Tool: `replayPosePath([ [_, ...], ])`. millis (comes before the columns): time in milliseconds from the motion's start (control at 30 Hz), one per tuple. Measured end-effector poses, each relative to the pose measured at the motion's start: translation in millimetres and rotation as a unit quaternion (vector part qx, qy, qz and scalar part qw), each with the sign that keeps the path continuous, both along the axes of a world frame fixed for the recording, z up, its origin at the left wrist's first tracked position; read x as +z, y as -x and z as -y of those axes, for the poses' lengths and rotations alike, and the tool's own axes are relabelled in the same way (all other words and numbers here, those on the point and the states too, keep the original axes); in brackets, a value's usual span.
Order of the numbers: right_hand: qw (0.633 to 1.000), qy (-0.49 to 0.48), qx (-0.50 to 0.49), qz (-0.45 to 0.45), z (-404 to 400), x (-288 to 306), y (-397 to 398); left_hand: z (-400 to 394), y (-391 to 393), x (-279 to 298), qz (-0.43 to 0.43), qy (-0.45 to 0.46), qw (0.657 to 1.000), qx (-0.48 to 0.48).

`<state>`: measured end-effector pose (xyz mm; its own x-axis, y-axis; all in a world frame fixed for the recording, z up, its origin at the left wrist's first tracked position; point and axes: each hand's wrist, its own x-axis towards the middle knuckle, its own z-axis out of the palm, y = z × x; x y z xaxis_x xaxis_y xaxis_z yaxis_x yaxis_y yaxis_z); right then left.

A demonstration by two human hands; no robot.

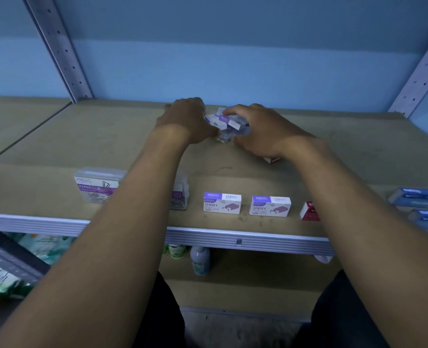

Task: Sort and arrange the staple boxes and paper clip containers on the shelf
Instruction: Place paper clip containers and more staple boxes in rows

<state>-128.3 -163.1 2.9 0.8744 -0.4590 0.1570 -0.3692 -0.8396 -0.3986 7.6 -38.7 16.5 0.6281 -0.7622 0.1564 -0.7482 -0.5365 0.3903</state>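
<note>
1. Front row, status: arranged along the front edge of the shelf (233, 172) stand a clear paper clip container (96, 184), a second clear container (180, 194) partly hidden behind the left forearm, two white-and-purple staple boxes (222, 202) (270, 206), and a red staple box (308, 210) partly hidden by the right forearm. These items appear sorted by type.
2. Right edge: two blue boxes (417, 197) sit near the front; their contents cannot be read.
3. Item in work: a cluster of small purple-and-white boxes and clear containers (226, 124) lies at the middle rear of the shelf, between both hands.
4. Grip state: the left hand (188, 119) presses against the cluster's left side; whether it clasps an item cannot be told. The right hand (258, 129) curls over the cluster with fingers closed on it.
5. A small red box (272, 160) shows under the right wrist, unplaced.
6. Remaining, by judgement: separate the cluster and move its items and the red box into the front row.
</note>
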Motion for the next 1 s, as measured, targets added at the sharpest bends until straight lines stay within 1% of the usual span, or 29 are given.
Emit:
replayPosePath([
  [167, 0.999, 0.012, 0.025, 0.018, -2.3, -2.9, -3.4, 4.4, 4.1, 1.6, -0.024, -0.023, 0.999, -0.025],
  [333, 0.998, 0.053, 0.022, 0.006, -4.1, -3.2, -2.6, 11.6, 12.9, 3.8, -0.016, -0.054, 0.998, -0.041],
  [467, 0.998, 0.064, -0.010, 0.024, -4.2, 0.1, -0.4, 13.3, 17.5, 5.0, -0.003, -0.027, 0.999, -0.021],
  [667, 0.994, 0.075, -0.044, 0.062, -5.8, 3.9, 5.6, 11.4, 21.6, 5.0, -0.014, -0.004, 1.000, -0.004],
  [900, 0.993, 0.037, -0.057, 0.097, -6.0, 7.3, 10.4, 8.0, 27.0, 11.7, -0.012, 0.017, 1.000, -0.006],
  [1000, 0.990, 0.009, -0.081, 0.115, -4.2, 12.7, 12.7, 5.4, 26.8, 17.2, -0.029, 0.042, 0.999, 0.005],
])
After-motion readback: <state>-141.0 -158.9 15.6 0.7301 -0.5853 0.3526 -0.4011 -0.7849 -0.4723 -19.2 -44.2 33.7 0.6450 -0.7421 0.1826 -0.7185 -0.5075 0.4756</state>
